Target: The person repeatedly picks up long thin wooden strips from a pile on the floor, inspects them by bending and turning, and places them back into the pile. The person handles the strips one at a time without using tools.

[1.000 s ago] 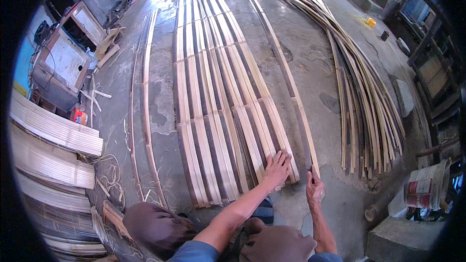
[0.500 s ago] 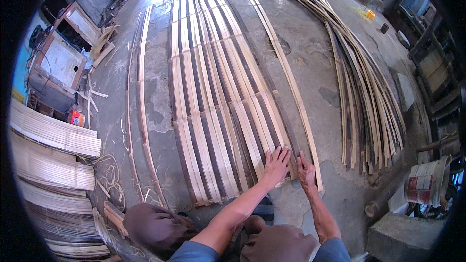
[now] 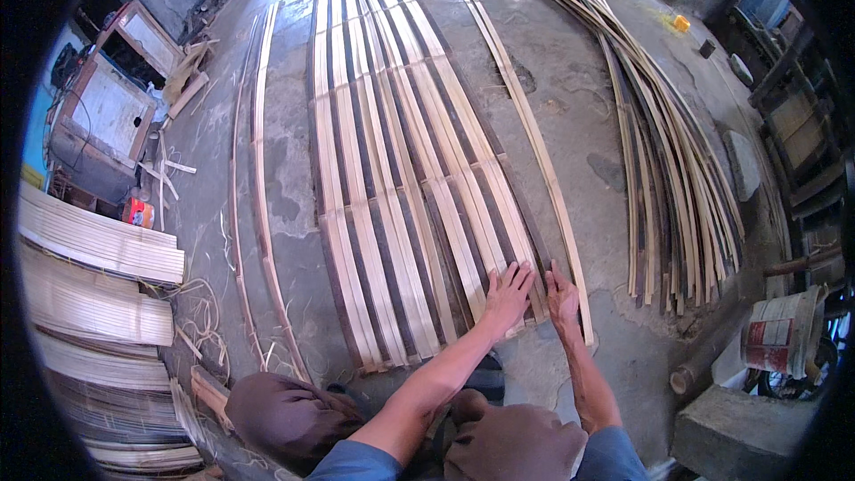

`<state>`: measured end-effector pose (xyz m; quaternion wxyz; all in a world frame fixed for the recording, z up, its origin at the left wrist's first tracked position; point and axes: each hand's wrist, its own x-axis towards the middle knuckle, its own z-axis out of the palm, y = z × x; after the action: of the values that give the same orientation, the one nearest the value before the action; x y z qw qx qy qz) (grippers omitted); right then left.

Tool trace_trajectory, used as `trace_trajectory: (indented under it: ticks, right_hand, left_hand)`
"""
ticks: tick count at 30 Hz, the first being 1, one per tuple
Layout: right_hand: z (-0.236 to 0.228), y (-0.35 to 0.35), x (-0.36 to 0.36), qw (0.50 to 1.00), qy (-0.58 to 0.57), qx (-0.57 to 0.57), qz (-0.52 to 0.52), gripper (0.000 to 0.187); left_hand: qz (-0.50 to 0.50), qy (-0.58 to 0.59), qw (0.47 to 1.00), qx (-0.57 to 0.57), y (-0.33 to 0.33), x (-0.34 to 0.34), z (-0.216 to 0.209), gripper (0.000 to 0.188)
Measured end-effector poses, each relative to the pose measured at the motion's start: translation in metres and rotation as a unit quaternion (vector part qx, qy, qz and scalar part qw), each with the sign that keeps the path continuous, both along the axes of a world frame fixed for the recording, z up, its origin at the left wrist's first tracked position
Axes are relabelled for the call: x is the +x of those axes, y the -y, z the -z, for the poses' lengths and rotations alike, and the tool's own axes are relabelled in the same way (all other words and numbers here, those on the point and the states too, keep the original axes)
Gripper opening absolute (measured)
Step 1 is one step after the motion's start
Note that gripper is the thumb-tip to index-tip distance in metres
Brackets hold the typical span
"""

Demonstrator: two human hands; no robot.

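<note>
A long panel of light and dark bamboo strips (image 3: 392,205) lies on the floor in front of me, its strips side by side. My left hand (image 3: 509,296) rests palm down on the panel's near right corner, fingers spread. Just right of it, my right hand (image 3: 563,298) has its fingers bent together at the near end of the dark bamboo strip (image 3: 517,191) along the panel's right edge. My palm hides part of that grip. A pale loose bamboo strip (image 3: 534,138) lies apart, passing just right of my right hand.
Two narrow strips (image 3: 260,142) lie left of the panel. A fanned pile of strips (image 3: 668,142) is at the right. Stacked slat bundles (image 3: 98,303) line the left side. A white and red bucket (image 3: 773,338) and a concrete block (image 3: 739,432) are at lower right.
My right hand has slid slightly forward along the panel's right edge. The dark edge strip now sits closer against the panel. My left hand stays flat, shifted a little forward.
</note>
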<state>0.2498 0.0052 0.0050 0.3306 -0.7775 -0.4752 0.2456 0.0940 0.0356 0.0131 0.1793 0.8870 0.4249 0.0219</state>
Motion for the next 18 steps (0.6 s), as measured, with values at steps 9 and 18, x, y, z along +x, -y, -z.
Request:
trace_trajectory:
  ticks: [9,18]
  right_hand:
    - [-0.009,0.002,-0.016,0.971,0.226,-0.076,-0.005,0.036]
    - [-0.010,0.003,-0.023,0.955,0.264,-0.139,-0.011,0.038]
  left_hand:
    - [-0.002,0.001,1.000,-0.021,0.000,0.000,-0.003,0.072]
    - [-0.008,0.017,1.000,-0.005,0.001,0.001,-0.004,0.070]
